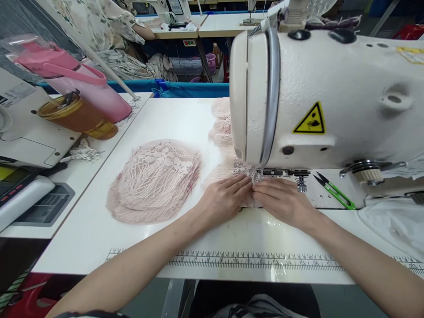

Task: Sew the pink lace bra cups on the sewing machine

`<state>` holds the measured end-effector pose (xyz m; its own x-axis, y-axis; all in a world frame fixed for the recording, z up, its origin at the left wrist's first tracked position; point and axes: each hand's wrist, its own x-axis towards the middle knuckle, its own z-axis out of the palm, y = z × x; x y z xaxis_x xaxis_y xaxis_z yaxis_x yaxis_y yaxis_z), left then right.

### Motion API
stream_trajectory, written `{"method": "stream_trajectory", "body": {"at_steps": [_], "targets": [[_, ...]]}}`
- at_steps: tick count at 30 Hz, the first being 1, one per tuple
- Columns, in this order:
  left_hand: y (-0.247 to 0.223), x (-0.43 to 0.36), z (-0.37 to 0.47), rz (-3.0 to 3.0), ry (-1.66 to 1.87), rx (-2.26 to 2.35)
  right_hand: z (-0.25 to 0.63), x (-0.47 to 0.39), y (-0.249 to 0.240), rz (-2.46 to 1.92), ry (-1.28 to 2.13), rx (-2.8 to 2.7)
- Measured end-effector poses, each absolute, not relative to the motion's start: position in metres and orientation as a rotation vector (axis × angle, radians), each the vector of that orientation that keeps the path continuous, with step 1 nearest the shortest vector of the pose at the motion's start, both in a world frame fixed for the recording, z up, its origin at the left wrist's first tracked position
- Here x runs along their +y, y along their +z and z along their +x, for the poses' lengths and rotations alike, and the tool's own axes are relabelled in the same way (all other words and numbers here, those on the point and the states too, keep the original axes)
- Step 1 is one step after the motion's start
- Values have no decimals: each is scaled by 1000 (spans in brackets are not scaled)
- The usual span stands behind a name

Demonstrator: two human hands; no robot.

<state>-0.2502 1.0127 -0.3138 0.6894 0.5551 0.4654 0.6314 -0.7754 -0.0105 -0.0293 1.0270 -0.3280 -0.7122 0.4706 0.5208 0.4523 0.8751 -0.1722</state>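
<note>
A pale pink lace piece [247,167] lies under the head of a white sewing machine [255,106]. My left hand [227,196] presses its closed fingers on the lace, just left of the presser foot. From the right, my right hand [285,198] pinches the near edge of the same lace, its fingertips almost meeting those of the left. The needle point is hidden by the machine head and my fingers. Left of my hands rests a stack of pink lace pieces [155,181]. More pink lace [221,126] spreads out behind the machine head.
Green-handled thread snips [336,192] lie right of the needle area. A printed ruler [248,260] runs along the table's front edge. At left stand a pink bottle [89,88] and an amber cup [79,117]. White fabric [394,225] lies at right. Another person's arm [144,32] shows behind.
</note>
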Motion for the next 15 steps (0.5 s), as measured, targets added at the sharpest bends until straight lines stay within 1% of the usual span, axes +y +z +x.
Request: {"method": "stream_trajectory", "body": {"at_steps": [7, 15], "targets": [[-315, 1014, -250, -2714, -661, -1018, -30, 1030, -333, -678, 16, -2468], [-316, 1011, -249, -2694, -580, -1041, -27, 1033, -335, -740, 68, -2472]]}}
